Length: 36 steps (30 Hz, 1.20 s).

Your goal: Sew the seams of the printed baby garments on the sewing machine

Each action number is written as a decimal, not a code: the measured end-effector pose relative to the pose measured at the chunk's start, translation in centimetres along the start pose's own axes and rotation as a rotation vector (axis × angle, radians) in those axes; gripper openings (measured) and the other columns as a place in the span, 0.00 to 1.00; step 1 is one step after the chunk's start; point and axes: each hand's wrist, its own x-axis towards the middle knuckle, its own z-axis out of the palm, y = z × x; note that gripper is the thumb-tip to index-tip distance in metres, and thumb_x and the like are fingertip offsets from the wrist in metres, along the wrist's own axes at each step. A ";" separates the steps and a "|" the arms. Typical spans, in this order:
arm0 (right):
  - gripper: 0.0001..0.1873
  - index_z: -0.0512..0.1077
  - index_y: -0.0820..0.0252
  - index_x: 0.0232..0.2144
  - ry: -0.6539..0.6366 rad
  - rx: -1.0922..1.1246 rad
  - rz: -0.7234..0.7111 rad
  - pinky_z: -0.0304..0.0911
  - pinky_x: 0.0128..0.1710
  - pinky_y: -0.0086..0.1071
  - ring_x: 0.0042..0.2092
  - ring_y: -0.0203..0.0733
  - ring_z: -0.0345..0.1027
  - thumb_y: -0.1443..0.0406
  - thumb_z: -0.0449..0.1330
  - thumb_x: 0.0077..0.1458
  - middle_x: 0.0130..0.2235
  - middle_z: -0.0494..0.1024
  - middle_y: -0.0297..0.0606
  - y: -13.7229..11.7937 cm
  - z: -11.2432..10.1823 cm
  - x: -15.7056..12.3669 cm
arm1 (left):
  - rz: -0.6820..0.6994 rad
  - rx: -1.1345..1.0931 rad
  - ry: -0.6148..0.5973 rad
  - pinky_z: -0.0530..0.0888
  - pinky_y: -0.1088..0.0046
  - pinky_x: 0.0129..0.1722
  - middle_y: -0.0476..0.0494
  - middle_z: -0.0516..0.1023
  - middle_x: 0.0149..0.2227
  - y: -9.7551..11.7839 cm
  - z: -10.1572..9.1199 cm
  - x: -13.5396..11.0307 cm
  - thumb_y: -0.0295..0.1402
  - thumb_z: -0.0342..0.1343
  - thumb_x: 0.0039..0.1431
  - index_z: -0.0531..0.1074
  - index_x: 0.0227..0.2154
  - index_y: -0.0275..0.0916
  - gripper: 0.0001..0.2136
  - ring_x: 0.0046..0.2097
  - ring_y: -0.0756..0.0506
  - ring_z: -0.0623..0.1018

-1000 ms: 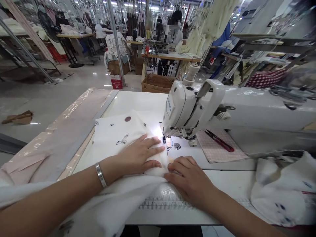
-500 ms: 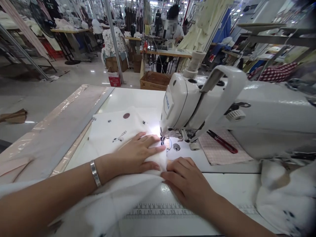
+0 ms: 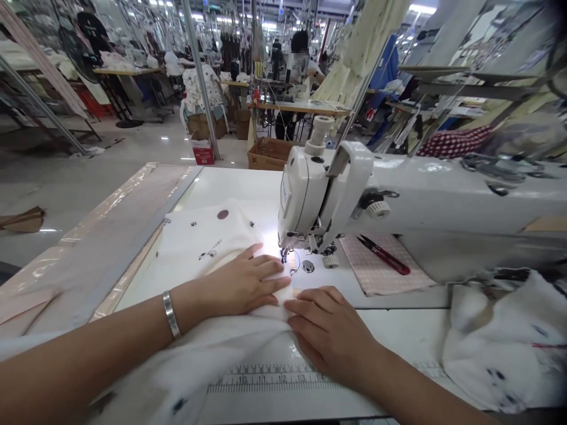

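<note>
At six o'clock a printed ruler strip (image 3: 270,379) on the white sewing table (image 3: 398,330) reads 10 to 14. Above it the left hand (image 3: 241,286) lies flat, palm down, fingers together, pressing the white printed fabric (image 3: 199,248). The right hand (image 3: 330,330) at five o'clock rests flat on the fabric's edge, fingers nearly closed. At one o'clock stands the sewing machine (image 3: 319,189), its blue label unreadable; red snips (image 3: 383,255) lie at three. At twelve, far off, a factory hall with a seated person (image 3: 297,59).
</note>
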 end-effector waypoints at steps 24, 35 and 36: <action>0.06 0.70 0.59 0.30 -0.148 -0.051 0.024 0.55 0.52 0.38 0.45 0.39 0.68 0.73 0.55 0.54 0.36 0.76 0.35 2.5 1.0 2.0 | 0.001 -0.080 0.148 0.62 0.61 0.51 0.41 0.72 0.44 -2.7 -0.4 0.8 0.38 0.43 0.68 0.69 0.40 0.38 0.12 0.44 0.44 0.69; 0.06 0.72 0.58 0.36 -0.035 -0.254 0.176 0.57 0.37 0.33 0.35 0.38 0.67 0.70 0.55 0.57 0.36 0.75 0.39 3.2 1.7 2.7 | -0.215 -0.003 0.212 0.67 0.61 0.48 0.40 0.73 0.42 -5.3 -0.1 2.4 0.38 0.47 0.65 0.71 0.33 0.37 0.12 0.44 0.42 0.72; 0.07 0.72 0.58 0.37 -0.046 -0.225 0.164 0.57 0.37 0.33 0.36 0.39 0.67 0.70 0.55 0.57 0.35 0.75 0.39 2.8 1.4 3.0 | -0.295 0.024 0.204 0.67 0.56 0.50 0.37 0.72 0.46 -5.0 0.2 2.4 0.39 0.47 0.64 0.70 0.38 0.36 0.12 0.48 0.39 0.71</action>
